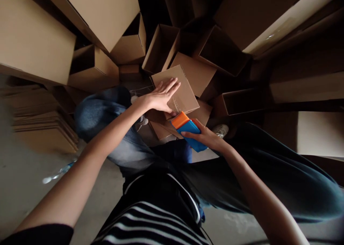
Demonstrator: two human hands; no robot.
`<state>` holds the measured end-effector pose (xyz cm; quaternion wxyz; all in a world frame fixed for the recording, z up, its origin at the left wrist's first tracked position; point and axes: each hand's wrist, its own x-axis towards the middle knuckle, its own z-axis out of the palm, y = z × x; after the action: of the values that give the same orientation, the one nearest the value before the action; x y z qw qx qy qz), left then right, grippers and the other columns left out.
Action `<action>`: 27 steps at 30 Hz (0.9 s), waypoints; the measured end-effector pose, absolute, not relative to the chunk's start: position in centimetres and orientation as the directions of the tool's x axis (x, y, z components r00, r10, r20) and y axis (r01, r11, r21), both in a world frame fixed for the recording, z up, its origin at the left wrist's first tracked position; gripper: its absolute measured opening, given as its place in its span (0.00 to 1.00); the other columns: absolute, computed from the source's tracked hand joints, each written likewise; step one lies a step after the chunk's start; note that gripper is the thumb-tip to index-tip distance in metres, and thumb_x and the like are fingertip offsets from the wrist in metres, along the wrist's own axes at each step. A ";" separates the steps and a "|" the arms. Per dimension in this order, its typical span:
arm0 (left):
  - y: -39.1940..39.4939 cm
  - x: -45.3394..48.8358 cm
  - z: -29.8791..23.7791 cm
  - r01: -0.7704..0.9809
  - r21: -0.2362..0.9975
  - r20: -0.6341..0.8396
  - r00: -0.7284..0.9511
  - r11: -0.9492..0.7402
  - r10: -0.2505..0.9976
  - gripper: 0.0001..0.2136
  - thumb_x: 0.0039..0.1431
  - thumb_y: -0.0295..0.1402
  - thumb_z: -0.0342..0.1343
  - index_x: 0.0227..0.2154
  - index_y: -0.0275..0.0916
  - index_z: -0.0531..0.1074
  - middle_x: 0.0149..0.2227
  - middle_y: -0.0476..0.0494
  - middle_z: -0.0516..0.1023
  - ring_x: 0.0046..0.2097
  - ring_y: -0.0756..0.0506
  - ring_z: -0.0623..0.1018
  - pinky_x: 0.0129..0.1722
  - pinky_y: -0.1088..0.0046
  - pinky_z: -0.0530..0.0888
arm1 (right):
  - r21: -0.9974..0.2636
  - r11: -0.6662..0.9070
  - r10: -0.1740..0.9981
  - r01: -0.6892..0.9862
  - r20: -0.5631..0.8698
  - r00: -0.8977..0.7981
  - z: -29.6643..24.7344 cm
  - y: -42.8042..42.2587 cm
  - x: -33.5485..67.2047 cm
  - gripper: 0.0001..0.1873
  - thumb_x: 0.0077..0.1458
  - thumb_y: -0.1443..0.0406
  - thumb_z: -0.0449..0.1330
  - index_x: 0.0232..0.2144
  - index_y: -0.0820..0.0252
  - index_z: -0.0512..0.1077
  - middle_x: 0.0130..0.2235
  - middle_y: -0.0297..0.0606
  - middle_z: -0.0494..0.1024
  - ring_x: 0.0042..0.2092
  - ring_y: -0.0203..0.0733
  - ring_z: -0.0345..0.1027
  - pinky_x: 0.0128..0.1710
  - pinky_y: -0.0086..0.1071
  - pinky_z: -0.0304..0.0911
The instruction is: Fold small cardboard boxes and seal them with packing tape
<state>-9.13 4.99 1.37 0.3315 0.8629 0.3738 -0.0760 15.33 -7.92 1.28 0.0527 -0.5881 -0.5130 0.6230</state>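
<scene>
My left hand (161,95) lies flat with fingers stretched out on the top flap of a small cardboard box (182,91) that sits between my knees. My right hand (208,137) is wrapped round a blue and orange tape dispenser (188,128), whose orange end touches the near edge of the box. A strip of clear tape shows on the box top beside my left fingers.
Several open and closed cardboard boxes (220,49) are piled all around the front and right. A stack of flat cardboard sheets (40,123) lies at the left on the concrete floor (21,177). A clear plastic bottle (57,173) lies near my left arm.
</scene>
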 end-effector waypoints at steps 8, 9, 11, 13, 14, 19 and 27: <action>5.3 -8.3 0.1 0.694 0.512 -0.378 0.712 -0.507 0.592 0.60 0.49 0.61 0.56 0.72 0.37 0.25 0.74 0.38 0.22 0.72 0.33 0.25 0.68 0.50 0.28 | -0.656 -0.540 0.632 0.528 -0.730 -0.260 1.1 -8.1 15.3 0.41 0.46 0.44 0.68 0.58 0.51 0.65 0.37 0.38 0.79 0.36 0.46 0.75 0.33 0.36 0.71; 5.3 -8.2 0.2 0.696 0.510 -0.379 0.709 -0.506 0.595 0.60 0.49 0.61 0.55 0.72 0.36 0.25 0.74 0.38 0.22 0.72 0.32 0.25 0.68 0.50 0.28 | -0.661 -0.543 0.637 0.519 -0.726 -0.259 1.1 -8.2 15.3 0.40 0.46 0.44 0.68 0.57 0.51 0.66 0.37 0.38 0.79 0.36 0.46 0.75 0.33 0.36 0.71; 5.2 -8.0 0.3 0.705 0.503 -0.381 0.700 -0.500 0.604 0.60 0.50 0.62 0.54 0.72 0.36 0.26 0.74 0.37 0.22 0.72 0.32 0.26 0.69 0.50 0.28 | -0.665 -0.547 0.640 0.508 -0.724 -0.257 1.0 -8.1 15.3 0.40 0.45 0.44 0.68 0.57 0.51 0.66 0.37 0.38 0.79 0.36 0.46 0.75 0.32 0.36 0.71; 5.1 -7.9 0.4 0.717 0.491 -0.387 0.688 -0.495 0.614 0.59 0.50 0.63 0.54 0.72 0.35 0.26 0.73 0.36 0.22 0.72 0.32 0.27 0.68 0.49 0.28 | -0.659 -0.552 0.633 0.511 -0.730 -0.258 1.0 -8.1 15.4 0.40 0.46 0.44 0.68 0.57 0.51 0.66 0.36 0.38 0.79 0.36 0.46 0.75 0.32 0.36 0.71; 5.0 -7.8 0.4 0.723 0.484 -0.388 0.682 -0.493 0.620 0.59 0.50 0.63 0.53 0.72 0.35 0.27 0.73 0.35 0.22 0.73 0.32 0.28 0.68 0.49 0.28 | -0.655 -0.553 0.628 0.516 -0.734 -0.258 1.0 -8.1 15.4 0.40 0.46 0.44 0.68 0.57 0.51 0.66 0.36 0.38 0.79 0.36 0.46 0.75 0.32 0.36 0.71; 4.6 -7.7 -0.1 0.722 0.475 -0.341 0.678 -0.503 0.652 0.58 0.51 0.64 0.52 0.72 0.36 0.27 0.74 0.36 0.25 0.73 0.32 0.29 0.69 0.48 0.28 | -0.649 -0.547 0.619 0.529 -0.739 -0.266 1.1 -8.1 15.5 0.40 0.46 0.44 0.68 0.57 0.51 0.64 0.36 0.37 0.79 0.36 0.46 0.75 0.32 0.35 0.71; 4.6 -7.6 -0.8 0.721 0.498 -0.320 0.669 -0.481 0.671 0.59 0.50 0.64 0.53 0.72 0.38 0.27 0.74 0.38 0.25 0.72 0.32 0.28 0.69 0.48 0.28 | -0.635 -0.536 0.600 0.557 -0.750 -0.278 1.4 -7.9 15.5 0.39 0.46 0.43 0.67 0.56 0.51 0.64 0.37 0.38 0.79 0.37 0.46 0.76 0.34 0.35 0.71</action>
<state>-7.60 4.60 -0.80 0.3087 0.8597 0.4049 -0.0409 15.52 -7.94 1.44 0.0171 -0.6007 -0.4813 0.6381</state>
